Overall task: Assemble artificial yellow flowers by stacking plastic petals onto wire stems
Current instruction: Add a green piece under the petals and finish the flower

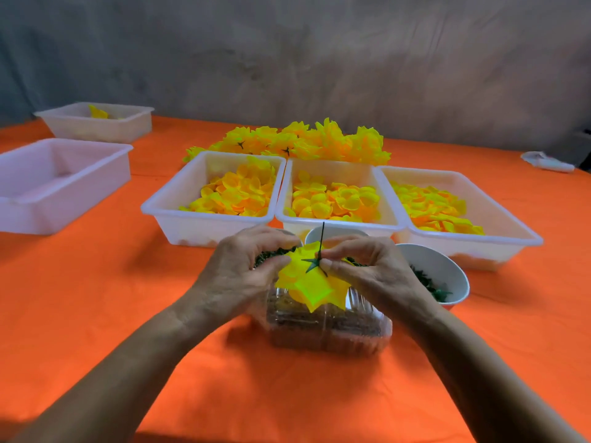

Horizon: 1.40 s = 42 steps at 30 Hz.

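We see the right hand (361, 266) pinching the stem (321, 239), which rises straight above its fingers; the left hand (246, 266) grips the petals (307, 282) just below.

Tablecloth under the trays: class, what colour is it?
The tablecloth is plain orange, seen clearly in the head view.

No text, label, brand, number or sign could be read anywhere in the view.
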Each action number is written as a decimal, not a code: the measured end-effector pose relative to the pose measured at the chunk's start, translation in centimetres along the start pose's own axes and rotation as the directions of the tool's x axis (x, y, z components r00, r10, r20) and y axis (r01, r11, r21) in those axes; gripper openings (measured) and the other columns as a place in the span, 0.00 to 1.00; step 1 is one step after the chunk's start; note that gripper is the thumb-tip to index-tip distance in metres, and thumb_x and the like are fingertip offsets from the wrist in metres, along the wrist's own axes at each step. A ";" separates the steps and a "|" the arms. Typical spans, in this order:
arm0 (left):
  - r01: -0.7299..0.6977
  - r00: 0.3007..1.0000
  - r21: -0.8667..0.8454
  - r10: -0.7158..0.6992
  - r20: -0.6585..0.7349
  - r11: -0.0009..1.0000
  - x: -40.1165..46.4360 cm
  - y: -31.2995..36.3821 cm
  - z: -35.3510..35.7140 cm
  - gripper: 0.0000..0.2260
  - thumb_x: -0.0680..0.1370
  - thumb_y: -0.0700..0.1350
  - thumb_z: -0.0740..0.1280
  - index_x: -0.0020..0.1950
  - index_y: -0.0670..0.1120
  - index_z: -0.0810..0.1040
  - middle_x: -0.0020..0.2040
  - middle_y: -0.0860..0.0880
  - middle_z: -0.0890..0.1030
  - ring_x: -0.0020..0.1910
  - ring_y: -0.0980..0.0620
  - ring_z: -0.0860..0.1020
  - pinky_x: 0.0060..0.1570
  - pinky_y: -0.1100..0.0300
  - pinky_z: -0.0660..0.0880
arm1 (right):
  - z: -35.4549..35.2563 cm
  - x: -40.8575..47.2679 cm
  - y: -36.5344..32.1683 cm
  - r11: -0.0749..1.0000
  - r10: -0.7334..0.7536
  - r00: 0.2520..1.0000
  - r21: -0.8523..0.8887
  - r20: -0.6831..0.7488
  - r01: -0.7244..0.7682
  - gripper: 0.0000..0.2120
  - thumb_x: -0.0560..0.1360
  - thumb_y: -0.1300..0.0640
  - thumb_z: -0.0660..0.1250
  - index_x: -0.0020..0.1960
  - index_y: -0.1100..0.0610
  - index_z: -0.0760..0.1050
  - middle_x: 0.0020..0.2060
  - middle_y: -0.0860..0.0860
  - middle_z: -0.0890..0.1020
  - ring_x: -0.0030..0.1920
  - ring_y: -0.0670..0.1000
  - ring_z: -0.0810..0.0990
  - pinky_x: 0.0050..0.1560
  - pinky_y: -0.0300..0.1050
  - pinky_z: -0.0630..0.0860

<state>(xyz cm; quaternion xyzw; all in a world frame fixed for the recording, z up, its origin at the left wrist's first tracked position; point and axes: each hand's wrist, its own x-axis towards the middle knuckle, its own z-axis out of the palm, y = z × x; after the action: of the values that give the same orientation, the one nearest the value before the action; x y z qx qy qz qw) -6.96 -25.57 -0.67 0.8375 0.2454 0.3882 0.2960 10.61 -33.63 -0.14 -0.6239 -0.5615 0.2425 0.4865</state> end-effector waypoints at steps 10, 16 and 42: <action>0.079 0.997 0.087 -0.076 -0.035 0.993 -2.4 0.1 -0.6 0.20 0.64 0.35 0.76 0.54 0.48 0.81 0.51 0.54 0.79 0.51 0.63 0.75 0.54 0.76 0.65 | -1.0 -3.3 -0.7 0.864 -0.337 0.934 -0.355 0.120 0.357 0.18 0.58 0.52 0.81 0.46 0.47 0.81 0.59 0.46 0.76 0.65 0.49 0.68 0.60 0.37 0.67; 0.062 0.998 0.078 -0.061 -0.013 0.995 -2.1 0.8 0.2 0.22 0.61 0.37 0.79 0.53 0.48 0.79 0.52 0.52 0.78 0.52 0.61 0.74 0.53 0.76 0.65 | -0.2 -2.5 -0.8 0.943 -0.235 0.970 -0.258 -0.064 0.212 0.06 0.68 0.59 0.75 0.37 0.49 0.82 0.52 0.46 0.80 0.59 0.48 0.74 0.56 0.46 0.70; 0.037 0.999 -0.085 -0.037 0.002 0.996 -1.4 0.2 0.9 0.07 0.65 0.43 0.74 0.42 0.47 0.83 0.49 0.51 0.79 0.51 0.63 0.76 0.47 0.77 0.69 | 0.1 -2.0 -0.9 0.982 0.071 0.997 0.177 0.000 -0.070 0.09 0.68 0.61 0.74 0.31 0.52 0.80 0.51 0.48 0.83 0.51 0.48 0.82 0.54 0.48 0.76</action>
<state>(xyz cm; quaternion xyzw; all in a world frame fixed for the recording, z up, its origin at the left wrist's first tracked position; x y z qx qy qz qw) -7.01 -26.92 -1.71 0.8195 0.2442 0.3925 0.3387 9.66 -35.54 0.12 -0.5985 -0.5138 0.3067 0.5327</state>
